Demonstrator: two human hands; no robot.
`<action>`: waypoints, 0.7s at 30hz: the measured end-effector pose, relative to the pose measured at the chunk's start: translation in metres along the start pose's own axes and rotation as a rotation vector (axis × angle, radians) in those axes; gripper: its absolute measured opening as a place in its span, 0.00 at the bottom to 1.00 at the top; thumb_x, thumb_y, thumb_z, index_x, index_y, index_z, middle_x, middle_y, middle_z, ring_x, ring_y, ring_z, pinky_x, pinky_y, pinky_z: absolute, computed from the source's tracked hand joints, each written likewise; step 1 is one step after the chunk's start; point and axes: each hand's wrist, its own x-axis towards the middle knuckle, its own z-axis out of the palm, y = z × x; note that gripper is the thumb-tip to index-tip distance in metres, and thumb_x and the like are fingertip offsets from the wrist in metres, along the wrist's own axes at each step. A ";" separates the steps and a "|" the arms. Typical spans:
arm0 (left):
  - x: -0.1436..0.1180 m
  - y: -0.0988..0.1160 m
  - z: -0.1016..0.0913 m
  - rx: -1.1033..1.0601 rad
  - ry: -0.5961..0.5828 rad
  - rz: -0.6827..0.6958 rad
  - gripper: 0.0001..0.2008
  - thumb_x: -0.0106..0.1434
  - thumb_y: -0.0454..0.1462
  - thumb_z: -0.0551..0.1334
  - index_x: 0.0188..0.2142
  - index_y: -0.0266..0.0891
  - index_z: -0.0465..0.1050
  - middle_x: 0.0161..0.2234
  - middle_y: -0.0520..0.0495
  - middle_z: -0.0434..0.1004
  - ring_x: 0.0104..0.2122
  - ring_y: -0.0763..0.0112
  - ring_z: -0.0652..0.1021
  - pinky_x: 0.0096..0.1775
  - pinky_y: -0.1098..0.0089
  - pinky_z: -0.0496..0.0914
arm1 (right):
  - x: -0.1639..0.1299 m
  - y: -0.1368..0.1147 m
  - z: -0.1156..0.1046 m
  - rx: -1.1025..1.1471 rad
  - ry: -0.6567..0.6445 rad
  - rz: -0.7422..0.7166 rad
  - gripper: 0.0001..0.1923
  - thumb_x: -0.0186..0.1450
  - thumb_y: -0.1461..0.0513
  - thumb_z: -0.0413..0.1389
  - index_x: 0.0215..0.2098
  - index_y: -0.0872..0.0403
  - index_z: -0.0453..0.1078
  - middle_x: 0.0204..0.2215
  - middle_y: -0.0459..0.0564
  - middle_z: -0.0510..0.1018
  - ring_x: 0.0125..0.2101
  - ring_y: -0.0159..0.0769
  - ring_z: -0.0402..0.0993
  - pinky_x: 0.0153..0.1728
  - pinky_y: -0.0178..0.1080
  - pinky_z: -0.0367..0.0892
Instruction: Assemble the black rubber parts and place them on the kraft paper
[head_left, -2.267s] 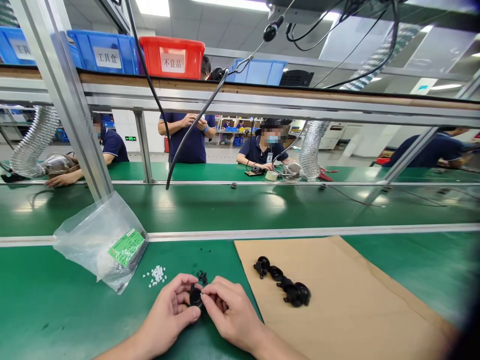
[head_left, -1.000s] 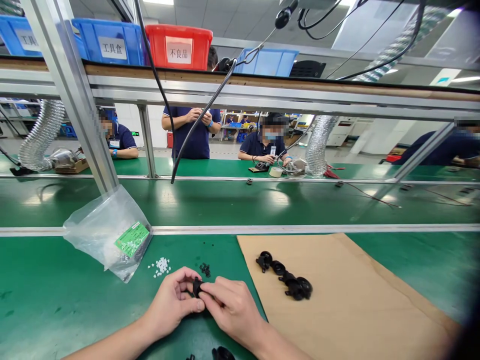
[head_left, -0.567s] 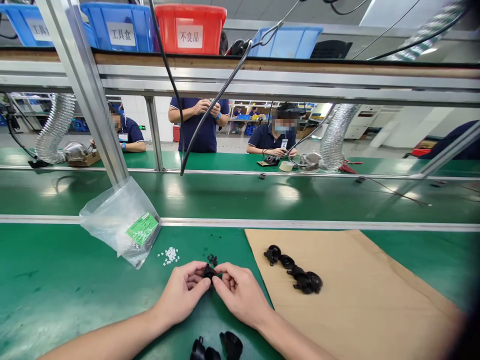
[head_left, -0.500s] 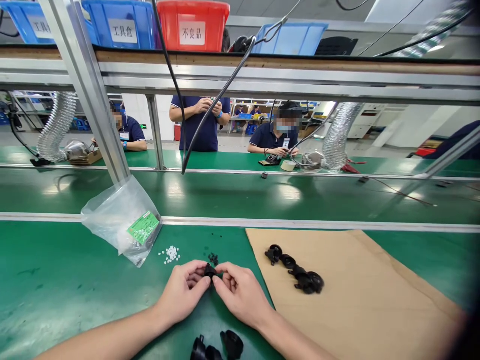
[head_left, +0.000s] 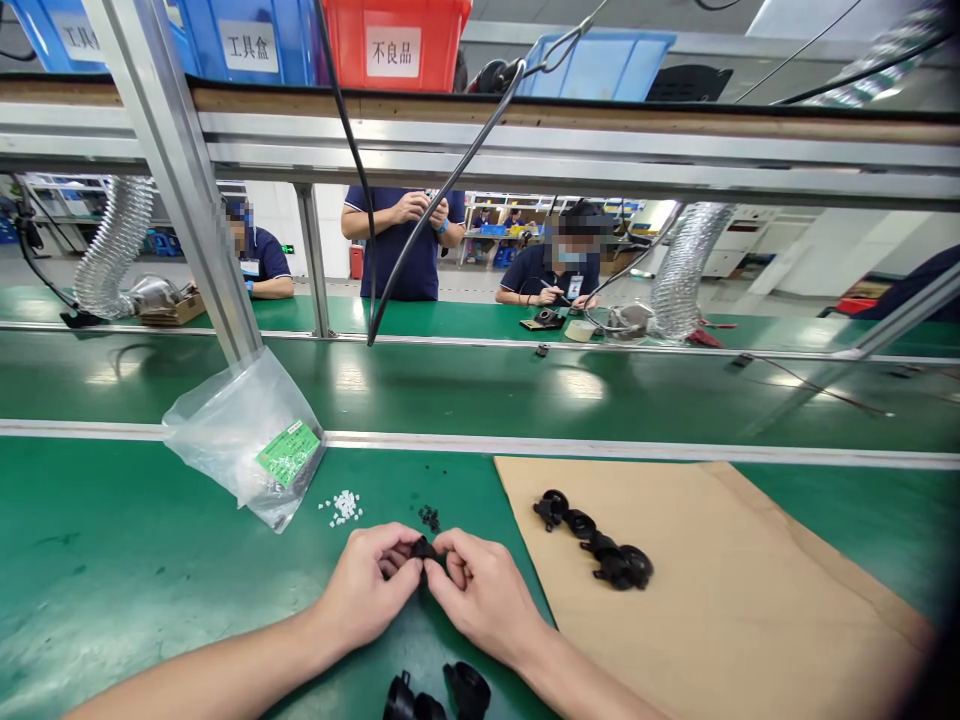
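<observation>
My hands meet at bench centre, left hand [head_left: 367, 593] and right hand [head_left: 480, 595] both pinching one small part [head_left: 424, 549]. Pellets [head_left: 343, 507] at 11 o'clock, bag [head_left: 244, 438] beyond them. Tiny bits [head_left: 430, 517] at 12. Paper sheet [head_left: 720, 600] at 3, row of parts [head_left: 596, 540] on it. More parts [head_left: 439, 693] at 6.
</observation>
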 end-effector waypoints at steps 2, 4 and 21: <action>0.000 0.001 0.000 -0.010 0.003 0.003 0.07 0.64 0.33 0.62 0.37 0.38 0.80 0.29 0.49 0.78 0.27 0.70 0.74 0.30 0.73 0.68 | 0.000 -0.002 0.000 0.005 0.007 -0.010 0.07 0.68 0.60 0.54 0.31 0.51 0.67 0.16 0.36 0.58 0.18 0.31 0.58 0.25 0.35 0.54; 0.000 0.000 0.001 -0.026 0.005 0.001 0.06 0.64 0.33 0.62 0.36 0.38 0.80 0.28 0.50 0.77 0.27 0.71 0.73 0.30 0.73 0.68 | -0.001 -0.004 0.000 0.004 0.013 -0.017 0.08 0.68 0.60 0.53 0.30 0.51 0.66 0.16 0.36 0.57 0.18 0.31 0.57 0.24 0.35 0.53; 0.001 -0.013 -0.001 -0.101 -0.063 -0.049 0.18 0.68 0.43 0.65 0.52 0.35 0.80 0.38 0.39 0.83 0.36 0.59 0.82 0.39 0.63 0.78 | 0.001 0.001 -0.002 -0.075 -0.004 0.011 0.10 0.71 0.59 0.54 0.33 0.51 0.72 0.16 0.38 0.62 0.19 0.32 0.61 0.27 0.36 0.52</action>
